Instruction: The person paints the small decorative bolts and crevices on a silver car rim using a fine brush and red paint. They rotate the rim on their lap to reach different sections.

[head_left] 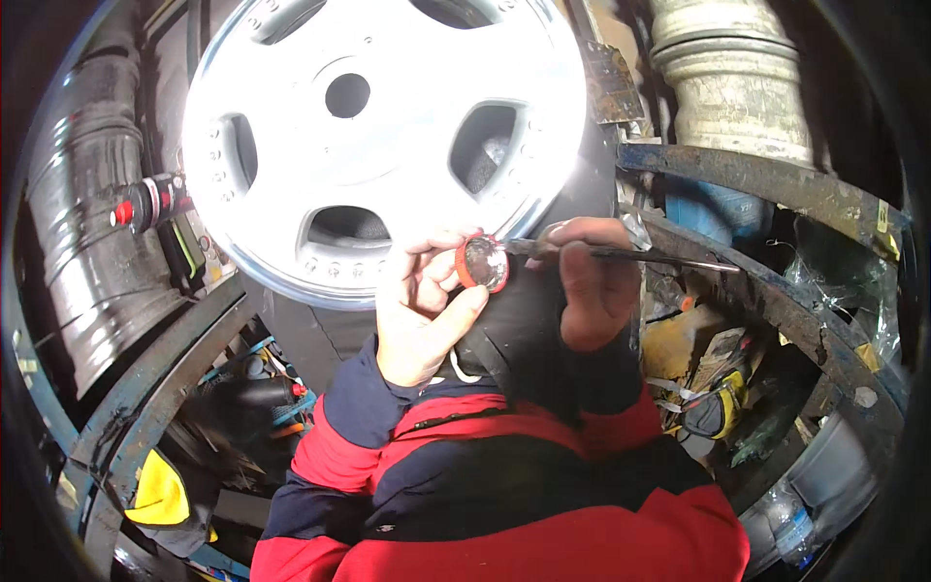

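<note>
My left hand [427, 315] is closed around a small round red cap [469, 264], held upright with its hollow, greyish inside turned to the right. In my right hand [593, 281] is a slim paintbrush [669, 258], pinched between thumb and fingers. Its long dark handle points out to the right, and its greyish tip lies at the cap's right rim; whether it touches the inside I cannot tell. Just beyond both hands lies a large, brightly lit silver-white alloy wheel rim [407, 160], its face up with several openings and a round centre hole.
Rusty metal frame bars [766, 179] curve along both sides. More rims stand at the far left [92, 184] and far right [732, 87]. A dark bottle with a red cap [155, 201] lies left of the wheel. Yellow-and-black gloves [718, 407] and clutter fill the lower shelves.
</note>
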`<state>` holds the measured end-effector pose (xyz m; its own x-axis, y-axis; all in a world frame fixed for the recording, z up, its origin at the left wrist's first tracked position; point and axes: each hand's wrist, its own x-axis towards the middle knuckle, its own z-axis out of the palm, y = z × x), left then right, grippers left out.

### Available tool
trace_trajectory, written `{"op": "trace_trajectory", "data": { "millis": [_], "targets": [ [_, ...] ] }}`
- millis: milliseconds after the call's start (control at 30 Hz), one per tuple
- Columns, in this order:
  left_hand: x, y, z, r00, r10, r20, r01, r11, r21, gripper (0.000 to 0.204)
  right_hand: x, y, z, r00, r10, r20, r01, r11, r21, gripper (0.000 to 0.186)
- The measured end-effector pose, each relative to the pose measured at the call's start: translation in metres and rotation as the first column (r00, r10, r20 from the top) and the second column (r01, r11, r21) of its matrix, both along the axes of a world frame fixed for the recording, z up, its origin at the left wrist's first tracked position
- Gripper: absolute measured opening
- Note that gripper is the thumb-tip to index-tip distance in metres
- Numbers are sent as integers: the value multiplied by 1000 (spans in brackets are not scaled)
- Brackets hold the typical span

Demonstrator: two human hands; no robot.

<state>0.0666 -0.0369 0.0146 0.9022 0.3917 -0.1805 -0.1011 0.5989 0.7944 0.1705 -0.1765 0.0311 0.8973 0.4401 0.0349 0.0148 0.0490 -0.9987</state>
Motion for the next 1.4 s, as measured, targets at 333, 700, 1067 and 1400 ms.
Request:
{"op": "trace_trajectory", "data": {
  "millis": [333,700,1067,1400],
  "targets": [
    [-37,40,4,865,500,45,-490,820,296,46,98,16,-33,976,-216,35,210,970,121,15],
    [-50,117,-41,434,884,172,-886,385,259,44,202,114,-53,970,-161,-181,114,962,-248,24],
    [-49,226,-59,585,759,287,-809,520,274,40,113,47,-59,869,-375,-324,369,926,-81,25],
    [-20,264,-40,613,730,302,-789,581,199,40,41,10,-22,970,-207,-125,199,977,-72,21]
  ]
}}
